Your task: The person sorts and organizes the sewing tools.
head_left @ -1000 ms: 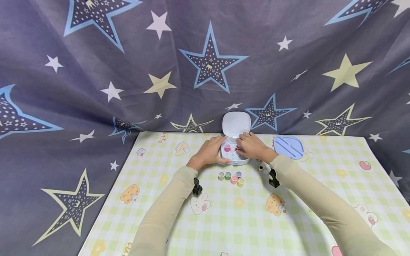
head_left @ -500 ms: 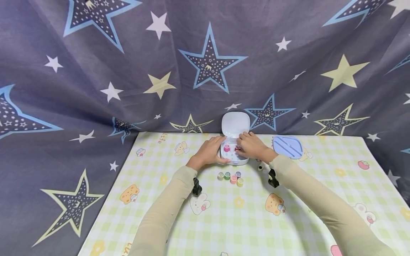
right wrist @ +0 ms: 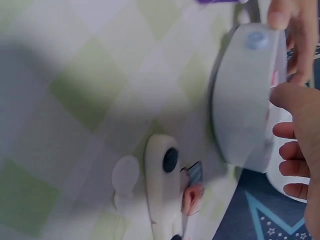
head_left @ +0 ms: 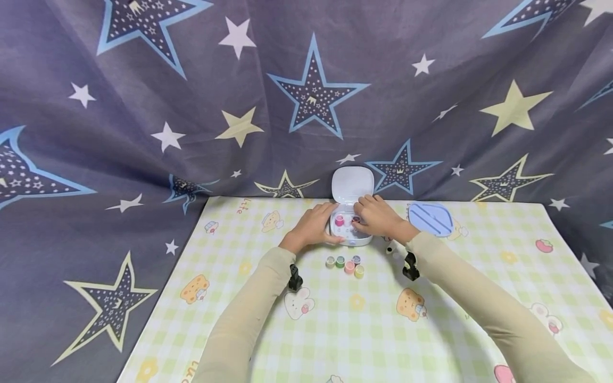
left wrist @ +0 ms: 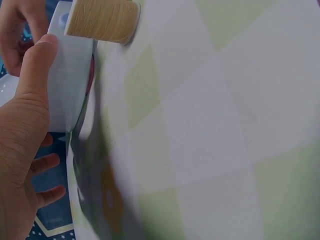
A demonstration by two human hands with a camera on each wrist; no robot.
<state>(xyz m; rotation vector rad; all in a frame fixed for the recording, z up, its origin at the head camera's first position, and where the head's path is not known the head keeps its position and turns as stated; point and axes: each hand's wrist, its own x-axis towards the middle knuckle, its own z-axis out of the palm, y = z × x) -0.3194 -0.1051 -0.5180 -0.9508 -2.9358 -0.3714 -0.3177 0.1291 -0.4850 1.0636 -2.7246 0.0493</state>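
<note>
A white sewing box point(head_left: 353, 243) stands at the back of the table with its lid point(head_left: 353, 183) raised. My left hand point(head_left: 313, 223) grips the box's left side, thumb along the front rim; the left wrist view shows that thumb point(left wrist: 40, 62) on the wall. Inside the box, a pink thread spool point(head_left: 339, 220) stands at the left. My right hand point(head_left: 377, 215) reaches in from the right and pinches a dark red spool point(head_left: 356, 218), which its fingers partly cover. The right wrist view shows the fingers curled behind the box wall point(right wrist: 245, 95), hiding the spool.
Several thread spools point(head_left: 350, 267) stand in front of the box. A light blue slotted tray point(head_left: 431, 219) lies to the right. A small white tool with a black button point(right wrist: 162, 175) lies under the right wrist. A starry curtain point(head_left: 306, 154) hangs behind the table.
My right hand has shifted very slightly toward the back over the dark red spool. The left hand, the box and the other spools stay as they were.
</note>
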